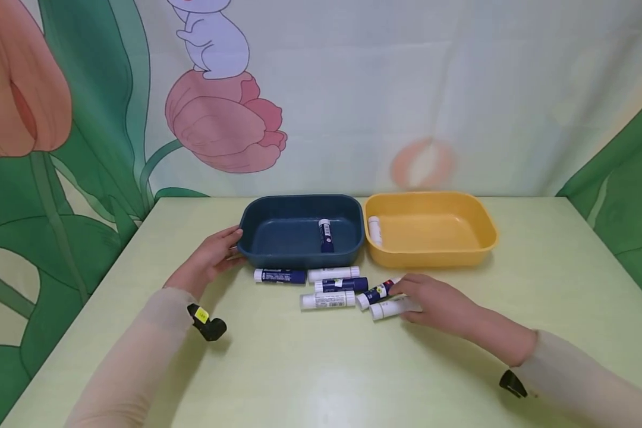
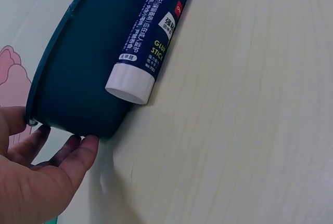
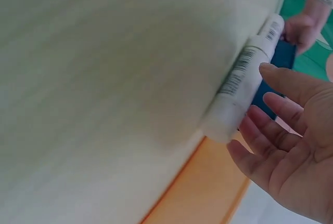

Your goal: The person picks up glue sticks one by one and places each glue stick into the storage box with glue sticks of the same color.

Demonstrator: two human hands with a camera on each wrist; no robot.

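Note:
My left hand is at the left end of the dark blue tray, its fingertips touching the rim and outer wall. In the left wrist view a blue glue stick with a white cap lies beside that wall. My right hand is over the right end of the loose glue sticks, nearest a white glue stick and a blue glue stick. In the right wrist view its fingers are spread, with the thumb and fingertips close along the white stick; firm contact cannot be told.
A yellow tray stands right of the blue one, with a white glue stick inside. One blue glue stick lies in the blue tray. Several more blue and white sticks lie in front on the pale table. A printed curtain hangs behind.

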